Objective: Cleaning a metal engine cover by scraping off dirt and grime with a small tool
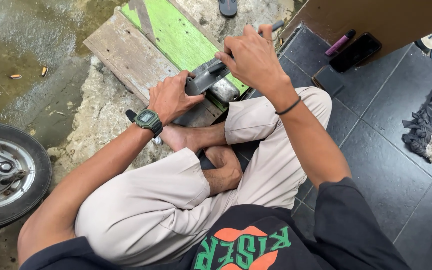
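I see the left hand [171,97] clamped around a grey metal part [207,80] resting on the near edge of a weathered wooden board [126,55] with a green-painted strip. The right hand [251,57] grips a slim dark-handled tool [276,26], pressing down onto the top of the part. Crossed legs in beige trousers [166,200] crowd the space just below. A wheel [6,175] sits well apart at left; a phone [355,51] lies on open dark tiles [386,170] to the right.
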